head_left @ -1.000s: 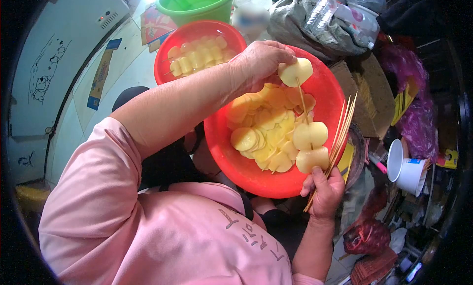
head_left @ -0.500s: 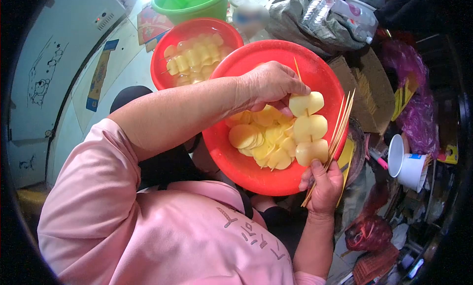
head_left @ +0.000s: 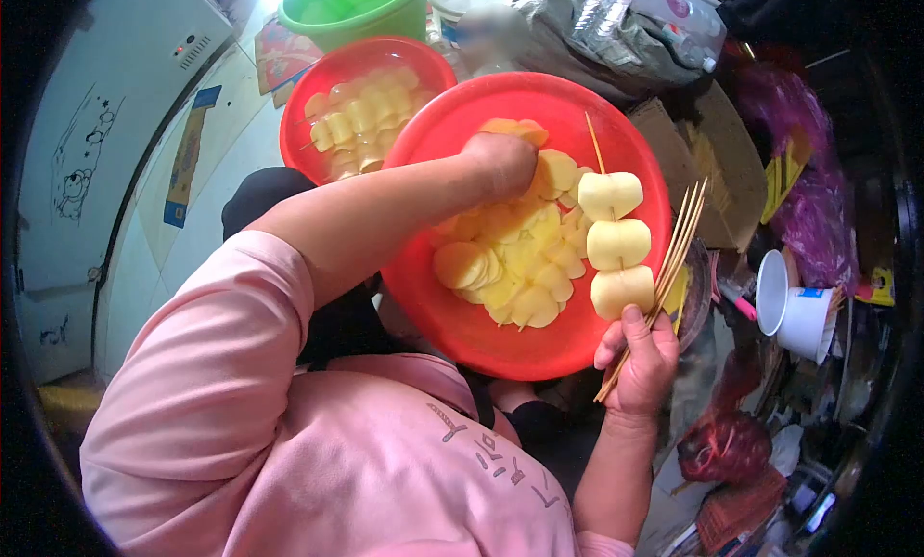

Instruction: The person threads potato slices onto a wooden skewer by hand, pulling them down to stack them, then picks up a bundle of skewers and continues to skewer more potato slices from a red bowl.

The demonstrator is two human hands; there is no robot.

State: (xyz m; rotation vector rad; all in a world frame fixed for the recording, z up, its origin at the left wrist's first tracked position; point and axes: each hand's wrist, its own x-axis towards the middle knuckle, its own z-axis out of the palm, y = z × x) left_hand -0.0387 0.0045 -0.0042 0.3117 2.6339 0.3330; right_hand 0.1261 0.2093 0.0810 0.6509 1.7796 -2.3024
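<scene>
The big red basin sits right in front of me, over my lap, and a loose heap of pale yellow potato slices lies in its bottom. Behind it, touching its far left rim, is a smaller red basin with finished potato skewers lying across it, and beyond that stands a green bucket. A grey sack with plastic bottles on top lies past the big basin's far rim, and a white cup lies on its side off to my right among bags and clutter.

My left hand is down inside the big basin, fingers curled together into the far side of the slice heap; I cannot tell whether they have closed on a slice. My right hand is at the basin's near right rim, clamped on a bundle of bare bamboo sticks and on one loaded skewer. That skewer stands nearly upright over the basin's right side, with three thick potato slices stacked on it, one above another, and its pointed tip bare above the top slice.
</scene>
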